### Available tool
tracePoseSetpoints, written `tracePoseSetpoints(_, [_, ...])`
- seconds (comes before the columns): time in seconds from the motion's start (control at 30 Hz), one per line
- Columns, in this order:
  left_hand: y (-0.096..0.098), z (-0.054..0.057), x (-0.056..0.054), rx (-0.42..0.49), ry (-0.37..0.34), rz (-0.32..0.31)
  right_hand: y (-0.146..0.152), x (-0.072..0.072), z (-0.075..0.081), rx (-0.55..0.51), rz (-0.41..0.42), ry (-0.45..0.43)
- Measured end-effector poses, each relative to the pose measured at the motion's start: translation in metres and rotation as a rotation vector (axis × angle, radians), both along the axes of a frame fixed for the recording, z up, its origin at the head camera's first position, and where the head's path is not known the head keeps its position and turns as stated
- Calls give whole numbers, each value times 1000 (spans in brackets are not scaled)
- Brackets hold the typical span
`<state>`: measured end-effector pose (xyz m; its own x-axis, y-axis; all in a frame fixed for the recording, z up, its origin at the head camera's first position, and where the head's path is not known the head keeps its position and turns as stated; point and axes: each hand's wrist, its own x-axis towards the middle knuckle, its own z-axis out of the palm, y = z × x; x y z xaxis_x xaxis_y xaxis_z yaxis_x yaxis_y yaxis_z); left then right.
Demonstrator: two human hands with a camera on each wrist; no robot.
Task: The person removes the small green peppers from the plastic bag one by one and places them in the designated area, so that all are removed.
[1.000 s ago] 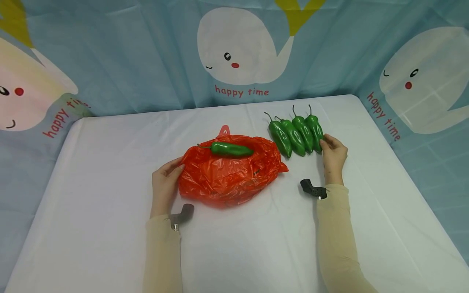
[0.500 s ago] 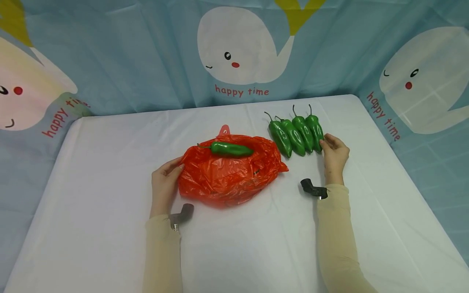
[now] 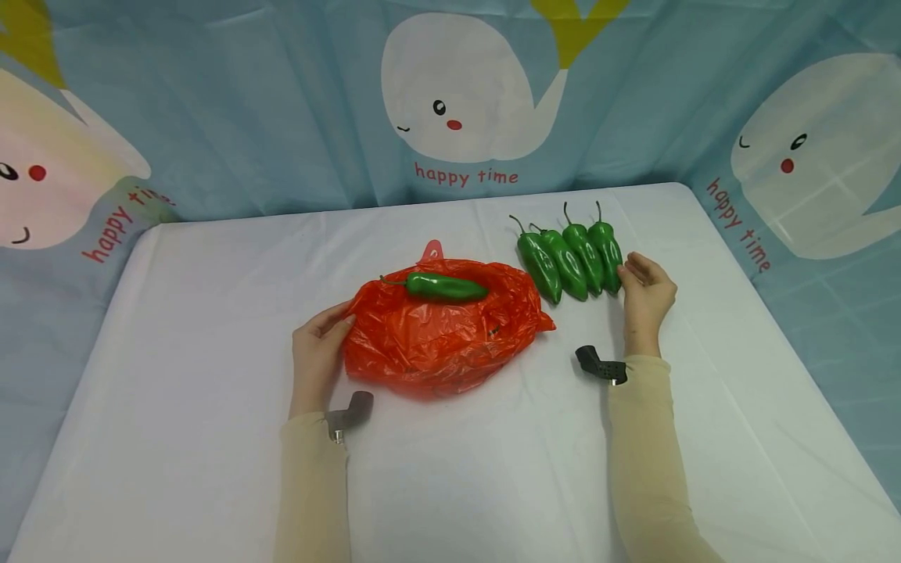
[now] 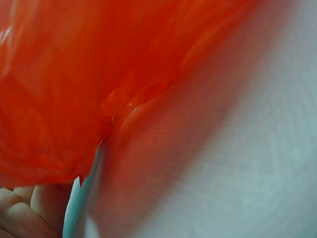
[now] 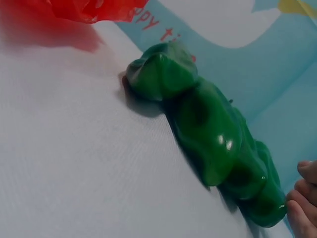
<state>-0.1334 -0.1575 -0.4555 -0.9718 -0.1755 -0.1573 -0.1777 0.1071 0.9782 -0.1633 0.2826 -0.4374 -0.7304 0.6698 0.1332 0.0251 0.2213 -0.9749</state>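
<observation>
A red plastic bag lies spread with its mouth facing up. One long green pepper rests inside its far rim. My left hand pinches the bag's left edge between thumb and fingers; in the left wrist view, red plastic covers most of that hand. Right of the bag, several green peppers lie side by side with stems pointing away, the rightmost pepper among them. My right hand is beside this pepper, its thumb touching the lower end. The right wrist view shows loosely bent fingers by that pepper.
A white cloth covers the table. Behind it hangs a blue curtain with whale prints. Each wrist carries a small black camera, such as the right one. A small red bag tab sticks up at the far side.
My right hand has shifted slightly to the right, and its fingers have come away from the rightmost pepper. The left hand, bag and peppers look unmoved.
</observation>
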Motion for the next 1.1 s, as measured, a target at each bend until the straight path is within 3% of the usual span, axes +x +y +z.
tracePoseSetpoints(0.17, [0, 0, 0, -6, -3, 0, -3, 0, 4, 14, -8, 33])
tracePoseSetpoints(0.33, [0, 0, 0, -5, 11, 0, -15, -2, 12, -4, 42, 96])
tracePoseSetpoints(0.53, [-1, 0, 1, -8, 7, -4, -36, -5, 20, -37, 175, 131])
tracePoseSetpoints(0.9, [-1, -1, -1, -13, -7, -10, -77, 1, 36, -24, 403, 195])
tracePoseSetpoints(1.1, [0, 1, -1, -13, -5, -6, -99, 6, 41, -96, 544, 212])
